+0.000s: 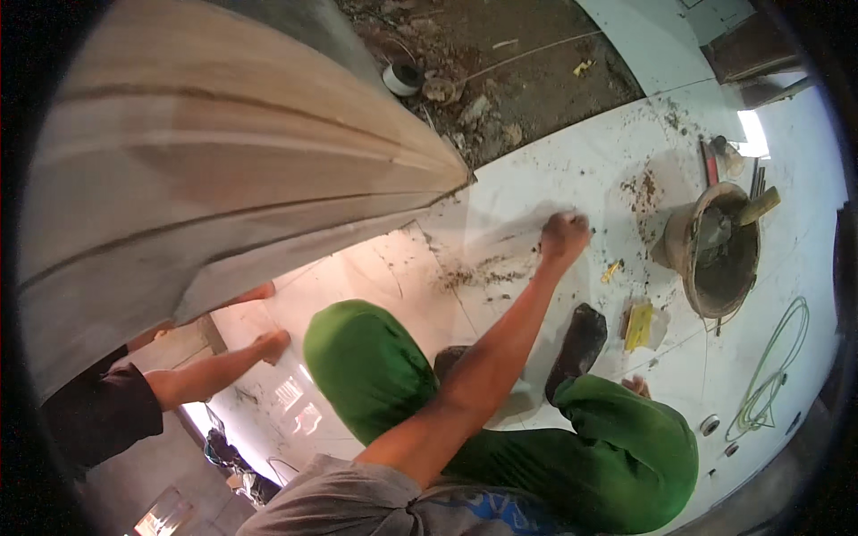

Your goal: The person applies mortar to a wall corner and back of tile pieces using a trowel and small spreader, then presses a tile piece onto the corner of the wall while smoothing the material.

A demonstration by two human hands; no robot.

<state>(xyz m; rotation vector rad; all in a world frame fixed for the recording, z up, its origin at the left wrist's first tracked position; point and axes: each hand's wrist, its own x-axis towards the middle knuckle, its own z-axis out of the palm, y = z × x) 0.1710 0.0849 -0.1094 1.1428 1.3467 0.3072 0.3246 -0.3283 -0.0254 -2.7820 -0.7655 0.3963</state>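
Note:
I squat in green trousers on a white tiled floor (572, 170) smeared with grey mortar. My left hand (565, 234) reaches forward with the arm stretched out, its fingers curled into a fist and pressed on the tile beside a patch of mortar crumbs (483, 272). Nothing shows clearly inside the fist. Only the fingertips of my right hand (636, 386) show, low on the tile behind my right knee (630, 447). My black shoe (576, 348) stands between the two hands.
A mortar bucket (719, 259) with a trowel stands at right. A yellow pad (638, 326) and a looped green cord (769, 375) lie near it. A large wooden board (223, 179) fills the upper left. Another person's bare feet (271, 344) stand left. Rubble (500, 54) lies beyond.

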